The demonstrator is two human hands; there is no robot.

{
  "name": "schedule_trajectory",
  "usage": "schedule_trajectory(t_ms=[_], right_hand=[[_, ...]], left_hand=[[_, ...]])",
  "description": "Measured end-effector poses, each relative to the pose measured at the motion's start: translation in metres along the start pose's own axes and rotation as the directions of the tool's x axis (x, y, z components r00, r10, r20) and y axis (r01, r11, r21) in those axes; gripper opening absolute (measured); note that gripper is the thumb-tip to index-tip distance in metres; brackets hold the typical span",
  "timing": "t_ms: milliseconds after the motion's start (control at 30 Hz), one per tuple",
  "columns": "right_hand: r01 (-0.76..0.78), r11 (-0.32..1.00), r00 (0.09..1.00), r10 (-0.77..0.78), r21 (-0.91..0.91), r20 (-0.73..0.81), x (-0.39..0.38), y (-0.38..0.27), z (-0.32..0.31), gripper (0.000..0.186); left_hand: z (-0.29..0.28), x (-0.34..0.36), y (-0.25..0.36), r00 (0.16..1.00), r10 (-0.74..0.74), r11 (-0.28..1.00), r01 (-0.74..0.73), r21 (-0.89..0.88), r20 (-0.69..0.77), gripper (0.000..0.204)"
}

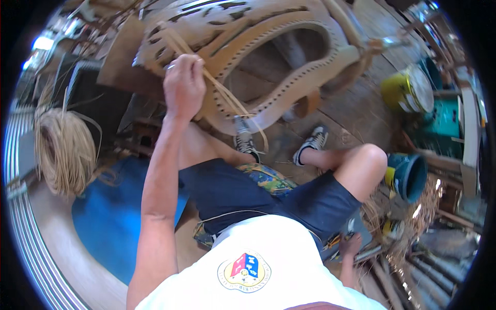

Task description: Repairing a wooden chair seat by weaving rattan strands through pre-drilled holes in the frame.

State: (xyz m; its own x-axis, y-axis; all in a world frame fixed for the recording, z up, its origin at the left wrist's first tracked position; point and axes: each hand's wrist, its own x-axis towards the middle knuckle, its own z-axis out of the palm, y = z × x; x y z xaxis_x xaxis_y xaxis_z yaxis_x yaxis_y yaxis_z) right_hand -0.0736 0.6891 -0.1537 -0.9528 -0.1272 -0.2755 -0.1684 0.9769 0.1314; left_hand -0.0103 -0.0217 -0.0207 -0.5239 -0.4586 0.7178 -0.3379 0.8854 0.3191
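A wooden chair frame point(305, 82) with a carved back lies in front of my knees. Small holes run in a row around its oval seat opening. My left hand point(186, 85) is closed on pale cane strips point(227, 95) at the frame's left side. These strips reach past my fist toward the carved back, and their other ends hang over the near rim of the seat. Low on the right, beside my thigh, my right hand point(351, 245) is down at some small tools point(333, 242). Its fingers are too small and unclear to show whether they grip one.
A large coil of cane point(64, 150) hangs at the left, near a blue sheet point(116, 217). On the right stand a yellow bucket point(405, 90), a dark teal bucket point(413, 178) and a green box point(444, 124). Bamboo poles point(431, 268) and loose fibre lie at lower right.
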Motion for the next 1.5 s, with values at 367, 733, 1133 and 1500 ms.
schedule_trajectory(t_ms=[367, 733, 1133, 1500], right_hand=[[0.180, 0.708, 0.932, 0.099, 0.683, -0.348, 0.106, -0.048, -0.131, 0.032], [-0.123, -0.122, 0.510, -0.859, 0.985, -0.042, 0.079, -0.416, -0.150, 0.037], [0.669, 0.635, 0.679, -0.310, 0.387, -0.665, 0.182, -0.226, -0.235, 0.016], [0.576, -0.455, 0.814, 0.394, 0.679, -0.427, 0.302, -0.242, -0.267, 0.023]], left_hand=[[-0.001, -0.002, -0.001, 1.000, -0.013, 0.999, 0.013, -0.040, -0.002, 0.007], [-0.002, -0.002, 0.000, 1.000, 0.010, 1.000, -0.011, -0.018, -0.028, 0.008], [-0.001, -0.001, -0.001, 1.000, -0.009, 1.000, 0.009, -0.027, -0.010, 0.009], [-0.009, 0.001, 0.004, 0.992, 0.035, 0.996, -0.046, -0.082, -0.125, 0.008]])
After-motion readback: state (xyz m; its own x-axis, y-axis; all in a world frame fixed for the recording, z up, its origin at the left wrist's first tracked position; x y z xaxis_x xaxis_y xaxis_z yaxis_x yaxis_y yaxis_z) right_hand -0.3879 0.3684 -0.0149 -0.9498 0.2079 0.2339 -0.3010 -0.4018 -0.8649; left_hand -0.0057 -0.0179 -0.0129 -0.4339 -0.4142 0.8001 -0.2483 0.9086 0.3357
